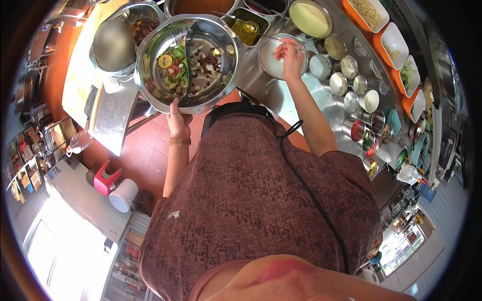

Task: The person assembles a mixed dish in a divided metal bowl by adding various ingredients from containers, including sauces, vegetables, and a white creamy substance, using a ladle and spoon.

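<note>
My left hand (179,121) grips the near rim of a divided steel hot pot (145,98), the thumb on top of the rim. A curved wall splits the pot. Its left half holds green vegetables, tomato pieces and a slice of corn (165,61); its right half holds dark red and pale dry seasonings (207,64). My right hand (290,59) is closed around the thin handle of a ladle (249,28), whose bowl sits in a square container of yellow oil (262,22). Below that hand stands a round container of white contents (271,62).
Right of my right hand, several steel cups (338,84) of seasonings crowd the steel counter. Orange-and-white trays (395,46) line the far right. A large steel bowl (114,46) sits left of the pot. A red stool (107,178) and white bin (124,194) stand on the tiled floor.
</note>
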`<state>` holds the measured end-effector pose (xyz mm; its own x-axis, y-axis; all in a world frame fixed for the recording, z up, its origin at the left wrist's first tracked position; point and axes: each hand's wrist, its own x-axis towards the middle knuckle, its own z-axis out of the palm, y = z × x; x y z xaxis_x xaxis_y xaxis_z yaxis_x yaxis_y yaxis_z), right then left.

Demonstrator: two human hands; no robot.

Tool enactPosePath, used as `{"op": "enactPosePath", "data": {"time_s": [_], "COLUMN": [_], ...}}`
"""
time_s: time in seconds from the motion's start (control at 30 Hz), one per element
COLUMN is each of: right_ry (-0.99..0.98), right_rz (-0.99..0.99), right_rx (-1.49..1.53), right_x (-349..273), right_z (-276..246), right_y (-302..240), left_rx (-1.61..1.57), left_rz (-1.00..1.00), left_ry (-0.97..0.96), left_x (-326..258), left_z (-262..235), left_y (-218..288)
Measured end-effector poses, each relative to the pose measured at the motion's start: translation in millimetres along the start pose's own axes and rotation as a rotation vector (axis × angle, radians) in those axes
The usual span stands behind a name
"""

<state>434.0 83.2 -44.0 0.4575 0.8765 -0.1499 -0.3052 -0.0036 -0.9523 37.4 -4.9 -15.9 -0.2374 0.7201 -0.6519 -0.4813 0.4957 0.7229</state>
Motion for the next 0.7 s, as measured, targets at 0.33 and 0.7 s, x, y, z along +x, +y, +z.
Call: {"op": "enactPosePath", "data": {"time_s": [0.33, 0.7], "right_ry": [-0.017, -0.214], "right_rz": [-0.024, -0.123], "right_rx": [-0.033, -0.183], "right_x": [-11.0, -74.6], "right_z": [-5.0, 23.4], "right_y": [-25.3, -89.2], "left_rx": [0.02, -0.007], "left_rz": [-0.038, -0.002], "left_ry": [-0.011, -0.034], "left_x": [-4.9, -15.7], "left_z": [1.0, 9.3], "left_y": [-20.8, -26.8]}}
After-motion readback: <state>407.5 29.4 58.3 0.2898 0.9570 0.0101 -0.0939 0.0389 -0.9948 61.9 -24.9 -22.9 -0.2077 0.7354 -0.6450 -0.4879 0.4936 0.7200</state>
